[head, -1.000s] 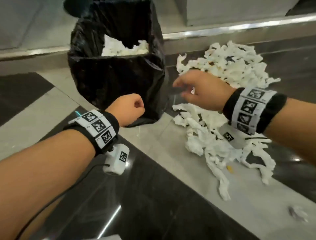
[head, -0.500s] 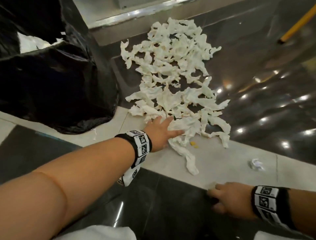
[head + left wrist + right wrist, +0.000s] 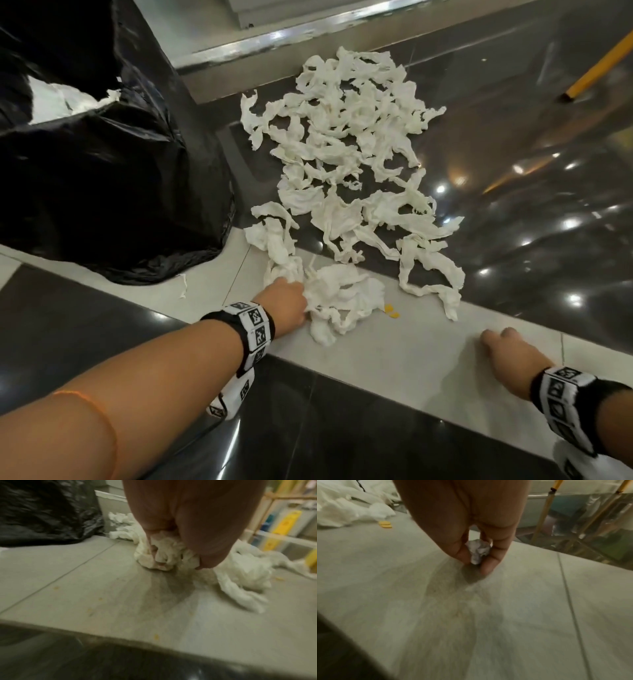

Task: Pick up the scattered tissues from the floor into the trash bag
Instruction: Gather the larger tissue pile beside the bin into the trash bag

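White tissues (image 3: 346,164) | left hand (image 3: 286,303) clutching a bunch | right hand (image 3: 471,524) pinching seemingly a paper wad (image 3: 478,553)

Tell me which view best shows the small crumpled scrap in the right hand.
Right wrist: the small crumpled scrap sits pinched in the right hand. In the head view the hand hides it. The left wrist view doesn't show it.

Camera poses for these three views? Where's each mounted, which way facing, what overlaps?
Head: head-worn, facing down-forward at scattered white tissues, black plastic trash bag; both forearms show.
Left wrist: looks along left hand gripping a tissue clump.
Right wrist: looks along right hand pinching a small crumpled white wad.
Shared: grey floor tile, tissues.
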Demonstrator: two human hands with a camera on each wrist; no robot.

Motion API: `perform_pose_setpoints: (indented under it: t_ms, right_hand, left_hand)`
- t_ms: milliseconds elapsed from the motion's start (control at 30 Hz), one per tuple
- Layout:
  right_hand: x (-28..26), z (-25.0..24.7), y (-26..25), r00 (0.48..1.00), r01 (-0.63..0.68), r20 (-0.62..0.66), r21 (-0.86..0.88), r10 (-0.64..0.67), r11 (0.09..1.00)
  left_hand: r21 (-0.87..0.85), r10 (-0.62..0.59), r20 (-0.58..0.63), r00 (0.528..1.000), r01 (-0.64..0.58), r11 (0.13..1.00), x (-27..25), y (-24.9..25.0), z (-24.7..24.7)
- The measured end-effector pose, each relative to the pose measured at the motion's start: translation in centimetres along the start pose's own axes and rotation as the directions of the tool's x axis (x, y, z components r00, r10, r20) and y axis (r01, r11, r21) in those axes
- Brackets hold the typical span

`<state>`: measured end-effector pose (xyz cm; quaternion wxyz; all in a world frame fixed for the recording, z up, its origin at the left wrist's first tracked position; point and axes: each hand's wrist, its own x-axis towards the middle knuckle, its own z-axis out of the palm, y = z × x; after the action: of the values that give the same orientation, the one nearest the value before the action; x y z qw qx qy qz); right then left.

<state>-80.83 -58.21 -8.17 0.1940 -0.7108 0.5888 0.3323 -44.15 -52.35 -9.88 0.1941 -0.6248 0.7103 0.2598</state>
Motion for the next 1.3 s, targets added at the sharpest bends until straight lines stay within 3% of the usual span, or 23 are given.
perform_pose_setpoints:
  t_ms: [67,167,233,300,367,467,567,667,800,1000,1066,1166,1300]
  right_hand:
    - [1.1,-1.1,-1.3,0.999,0.043,-0.012,0.047,-0.043,0.998]
    - [2.6,-3.6,-4.0,0.969,0.151,-0.233,0.276,-0.087,0.949]
    - [3.4,-5.3,-5.9,0.943,0.178,-0.329,0.386,-0.046,0.905]
    - [5.0,-6.4,-7.1,0.949,0.125,-0.315,0.405,0.010,0.906]
    - [6.4,-7.2,-8.1,0.957,0.064,-0.288,0.351,0.043,0.934]
    - [8.0,-7.4,-9.5,0.970,0.007,-0.241,0.176,0.036,0.984]
    - [8.6,-7.0,-10.9,0.968,0.067,-0.249,0.156,-0.027,0.986]
    - [8.1,-6.5,-11.8,0.960,0.142,-0.256,0.109,-0.110,0.984]
    - [7.1,-7.1,-12.3,0.914,0.291,-0.340,0.171,-0.221,0.941]
    - [4.7,-7.8,-12.5,0.915,0.313,-0.369,0.396,-0.163,0.863]
    - [4.2,-6.9,-12.6,0.941,0.312,-0.236,0.335,-0.242,0.889]
    - [4.2,-4.9,-12.8,0.933,0.358,-0.058,0.056,-0.355,0.932]
    - [4.8,-3.9,-12.9,0.896,0.433,-0.046,-0.133,-0.442,0.891]
  left_hand:
    - [-0.160,-0.025,-0.075,0.997,0.013,0.987,-0.5,-1.0,-1.1]
    - [-0.286,-0.108,-0.177,0.978,0.054,0.957,-1.4,-2.6,-2.2]
    - [-0.369,-0.164,-0.250,0.954,0.063,0.927,-2.2,-3.4,-2.3]
    - [-0.442,-0.187,-0.263,0.947,0.054,0.896,-2.8,-3.9,-1.9]
    - [-0.396,-0.129,-0.199,0.972,0.041,0.917,-3.0,-4.1,-1.3]
    - [-0.148,-0.030,-0.025,0.999,0.026,0.989,-3.2,-4.0,-0.5]
    - [-0.055,-0.056,0.078,0.995,0.060,0.997,-3.7,-3.8,0.6]
    - [-0.153,-0.109,0.066,0.992,0.118,0.981,-4.3,-4.0,1.2]
    - [-0.143,-0.100,0.074,0.992,0.110,0.984,-4.6,-4.9,1.0]
    - [-0.195,-0.209,-0.092,0.973,0.188,0.962,-5.6,-6.0,-0.1]
    - [-0.262,-0.238,-0.141,0.961,0.195,0.945,-5.7,-6.4,0.1]
    - [-0.355,-0.307,-0.129,0.943,0.245,0.902,-5.3,-6.9,1.0]
    - [-0.433,-0.338,-0.030,0.941,0.293,0.853,-4.6,-7.3,2.4]
